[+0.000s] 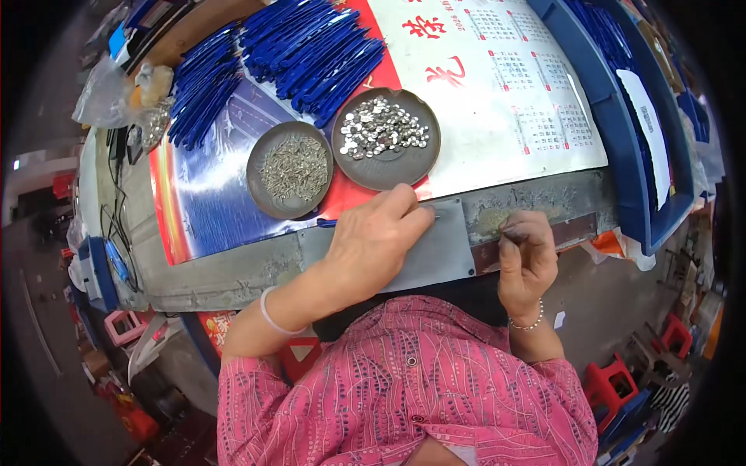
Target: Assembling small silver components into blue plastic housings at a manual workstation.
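My left hand is closed over a grey metal plate at the table's front edge. Its fingers are pressed around a slim blue strip; only one end shows to the left of the hand, and the rest is hidden. My right hand is held to the right of the plate, fingertips and thumb brought together in a pinch. Whatever is between them is too small to make out. Just beyond my left hand are a dish of small metal pins and a dish of shiny round metal pieces.
Piles of blue strips lie at the back left. A calendar sheet covers much of the tabletop. Blue bins stand along the right side. Plastic bags sit at the far left, and red stools are on the floor.
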Available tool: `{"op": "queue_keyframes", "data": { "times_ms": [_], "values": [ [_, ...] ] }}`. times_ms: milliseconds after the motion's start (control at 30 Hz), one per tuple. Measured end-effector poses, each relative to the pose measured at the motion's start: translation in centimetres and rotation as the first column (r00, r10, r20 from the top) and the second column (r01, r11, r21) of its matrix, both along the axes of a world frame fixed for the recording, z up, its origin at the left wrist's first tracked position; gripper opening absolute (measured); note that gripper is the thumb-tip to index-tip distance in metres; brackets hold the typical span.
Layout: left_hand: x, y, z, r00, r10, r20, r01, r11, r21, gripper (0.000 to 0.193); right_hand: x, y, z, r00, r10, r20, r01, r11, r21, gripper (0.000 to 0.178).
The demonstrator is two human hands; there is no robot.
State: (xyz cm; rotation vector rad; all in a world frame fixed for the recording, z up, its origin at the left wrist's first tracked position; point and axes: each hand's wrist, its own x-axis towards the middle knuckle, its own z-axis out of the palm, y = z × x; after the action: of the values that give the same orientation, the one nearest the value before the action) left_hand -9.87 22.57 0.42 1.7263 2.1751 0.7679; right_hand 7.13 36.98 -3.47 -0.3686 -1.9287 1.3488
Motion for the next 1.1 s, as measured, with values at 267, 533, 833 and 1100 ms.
{"op": "queue_keyframes", "data": {
  "times_ms": [267, 533, 833, 1100],
  "values": [
    [-1.8, -3.8, 1.1, 0.99, -0.076, -0.115, 0.061, 0.99, -0.13, 0.027, -0.7, 0.6, 0.7, 0.998, -0.005, 0.065, -0.003, 0.991, 0.134, 0.014],
    [0.1, -2.8, 1.9, 0.994, 0.095, -0.044, -0.1, 0.986, -0.137, 0.028, -0.8, 0.4, 0.8, 0.998, 0.045, 0.049, -0.054, 0.981, 0.184, 0.013],
    [0.1, -3.4, 1.1, 0.994, 0.068, -0.088, -0.083, 0.98, -0.183, 0.021, -0.2, -0.8, 3.1, 0.97, 0.183, 0.161, -0.204, 0.971, 0.124, 0.014],
    [4.1, -7.9, 4.0, 0.219, 0.287, 0.933, -0.54, 0.832, -0.129, 0.023, -3.8, -6.0, 4.6, 0.89, 0.434, 0.137, -0.425, 0.9, -0.095, 0.013]
  ]
}}
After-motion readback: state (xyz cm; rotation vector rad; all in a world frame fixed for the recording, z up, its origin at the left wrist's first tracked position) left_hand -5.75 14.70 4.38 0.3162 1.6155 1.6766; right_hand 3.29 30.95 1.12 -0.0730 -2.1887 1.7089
